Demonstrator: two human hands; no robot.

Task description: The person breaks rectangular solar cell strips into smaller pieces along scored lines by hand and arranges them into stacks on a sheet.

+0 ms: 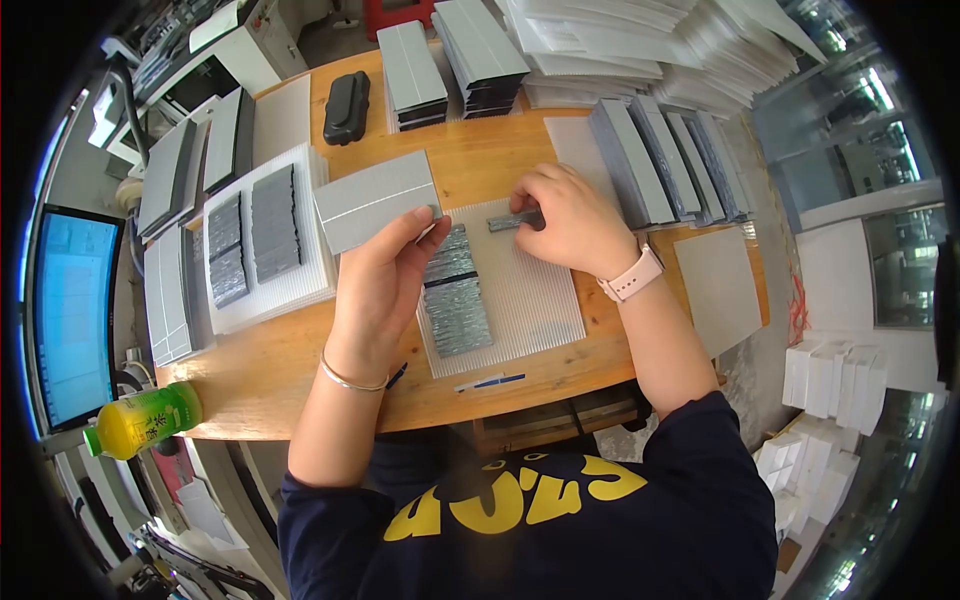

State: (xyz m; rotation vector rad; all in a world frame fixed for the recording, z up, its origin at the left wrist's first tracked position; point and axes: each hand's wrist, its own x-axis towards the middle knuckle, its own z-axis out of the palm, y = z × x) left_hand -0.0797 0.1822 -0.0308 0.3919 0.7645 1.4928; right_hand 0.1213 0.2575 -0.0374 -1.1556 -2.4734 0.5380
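My left hand pinches a flat grey panel with a white line across it, thumb on top near its lower right corner. Over the ribbed white sheet, my right hand has its fingers closed on a small dark grey strip. Two blocks of dark, shiny strips lie on the left part of that sheet, between my hands. A pink watch is on my right wrist, and a bangle is on my left.
Stacked white sheets bear more dark strips at the left. Grey panel stacks stand at the back, with others at the right. A black case, pens and a green-yellow bottle are on the table.
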